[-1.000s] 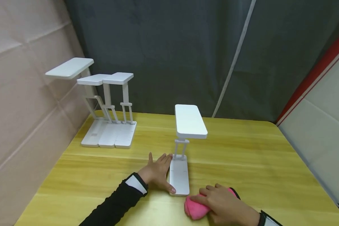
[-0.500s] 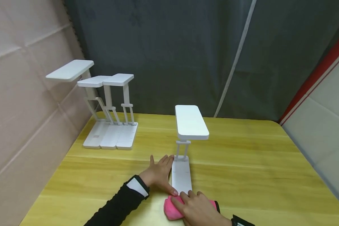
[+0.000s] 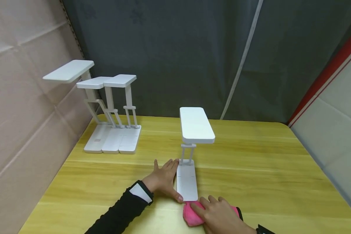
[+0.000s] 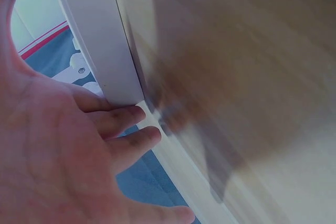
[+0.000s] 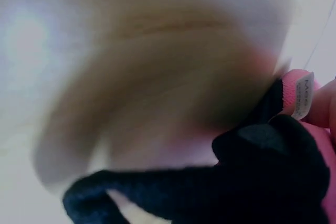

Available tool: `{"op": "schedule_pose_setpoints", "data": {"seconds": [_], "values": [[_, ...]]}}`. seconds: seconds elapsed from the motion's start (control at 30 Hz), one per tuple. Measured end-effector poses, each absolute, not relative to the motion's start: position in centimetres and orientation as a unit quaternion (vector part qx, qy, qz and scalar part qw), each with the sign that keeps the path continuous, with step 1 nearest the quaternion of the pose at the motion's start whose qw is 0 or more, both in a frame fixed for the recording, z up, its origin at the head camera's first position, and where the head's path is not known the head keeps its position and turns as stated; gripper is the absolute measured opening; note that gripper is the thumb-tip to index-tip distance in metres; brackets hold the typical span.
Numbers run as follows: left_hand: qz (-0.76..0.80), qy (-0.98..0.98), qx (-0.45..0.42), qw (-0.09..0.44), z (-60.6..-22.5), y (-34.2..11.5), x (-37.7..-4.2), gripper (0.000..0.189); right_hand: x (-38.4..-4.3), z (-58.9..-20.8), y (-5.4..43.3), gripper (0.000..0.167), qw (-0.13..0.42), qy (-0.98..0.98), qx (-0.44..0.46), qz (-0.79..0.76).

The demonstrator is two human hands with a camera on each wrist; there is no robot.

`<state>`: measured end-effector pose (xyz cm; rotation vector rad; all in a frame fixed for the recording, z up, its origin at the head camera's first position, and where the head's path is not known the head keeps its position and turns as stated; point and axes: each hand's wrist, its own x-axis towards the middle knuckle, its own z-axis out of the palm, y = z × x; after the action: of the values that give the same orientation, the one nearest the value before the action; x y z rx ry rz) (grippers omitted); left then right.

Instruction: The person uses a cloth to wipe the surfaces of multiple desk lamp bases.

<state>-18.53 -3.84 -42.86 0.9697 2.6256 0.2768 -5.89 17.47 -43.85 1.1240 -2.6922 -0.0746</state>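
Observation:
A white folding stand [image 3: 197, 125] with a flat rectangular top, thin struts and a slim base stands mid-table. My left hand [image 3: 163, 182] lies along the left side of its base [image 3: 187, 182], fingers straight, fingertips at the rear corner and thumb at the front corner. In the left wrist view the fingers [image 4: 123, 121] touch the white base edge [image 4: 100, 35]. My right hand [image 3: 222, 214] grips a bunched pink cloth [image 3: 192, 215] just in front of the base, pressed to the table. The right wrist view shows the cloth's black trim [image 5: 252, 182] and a small label [image 5: 303, 95].
Several like white folding stands [image 3: 112, 139] stand side by side at the back left of the wood-patterned table [image 3: 251, 162]. A pale wall [image 3: 23, 113] rises on the left, a dark curtain [image 3: 163, 58] behind, and a white panel [image 3: 336, 120] on the right.
My right hand has slid the pink cloth left along the front of the base, then partly back right. The left hand and the stand hold their place.

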Motion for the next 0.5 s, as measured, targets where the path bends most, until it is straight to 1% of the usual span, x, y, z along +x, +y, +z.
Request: {"op": "schedule_pose_setpoints", "data": {"seconds": [0.1, 0.2, 0.4, 0.5], "values": [[0.099, 0.921, 0.339, 0.166, -42.8, -3.9, -18.5, 0.132, -5.7, -43.9, 18.0, 0.04, 0.13, -0.915, 0.382, -0.027], [0.102, 0.921, 0.338, 0.167, -42.8, -4.0, -18.5, 0.132, -5.7, -43.8, 18.5, 0.041, 0.126, -0.918, 0.376, -0.029], [0.104, 0.92, 0.34, 0.166, -42.8, -4.0, -18.5, 0.132, -5.6, -42.8, 19.4, 0.044, 0.053, -0.936, 0.347, -0.033], [0.102, 0.919, 0.342, 0.166, -42.7, -4.0, -18.5, 0.132, -5.5, -42.2, 19.4, 0.042, 0.061, -0.931, 0.358, -0.042]]}}
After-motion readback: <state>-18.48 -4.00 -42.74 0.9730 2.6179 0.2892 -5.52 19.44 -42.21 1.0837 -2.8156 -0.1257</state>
